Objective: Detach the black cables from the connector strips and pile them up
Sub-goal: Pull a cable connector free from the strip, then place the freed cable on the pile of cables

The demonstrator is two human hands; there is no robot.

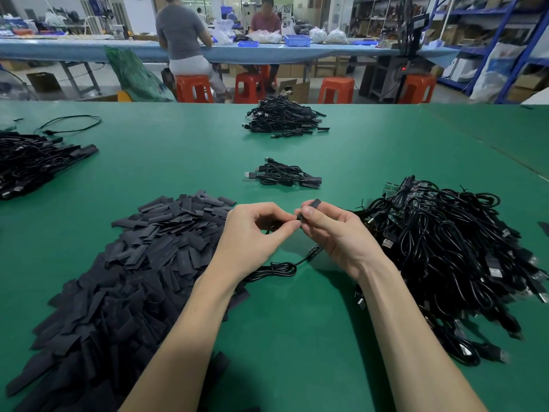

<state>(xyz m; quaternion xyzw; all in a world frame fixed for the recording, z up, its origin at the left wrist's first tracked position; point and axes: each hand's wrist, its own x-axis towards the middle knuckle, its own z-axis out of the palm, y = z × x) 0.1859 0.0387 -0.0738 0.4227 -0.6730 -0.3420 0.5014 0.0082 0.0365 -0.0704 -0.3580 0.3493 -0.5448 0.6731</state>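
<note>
- Head view: I see both hands meeting over the green table [341, 150], mid-frame, working one cable.
- Right hand [335, 233] pinches a small black sleeve [309, 210] between thumb and fingers, curled firmly round it.
- Left hand [255, 230] pinches the cable's end right at the sleeve; fingertips of both hands are touching or nearly so.
- The cable in hand [276, 268] hangs below the hands and lies in a loose coil on the table, between the two forearms. A small part shows under the right palm; I cannot tell what it is.
- Unsorted tangle of cables [445, 257] sits just right of the right hand, with green boards showing at its top.
- Small pile of cables [282, 175] lies ahead, well apart from a larger pile [285, 118] beyond it.
- Heap of flat black strips [133, 263] spreads on the left.
- My read: the separating step is in hand, not finished.
- Next move likely calls for a straight pull apart, then a reach forward to the small pile.
</note>
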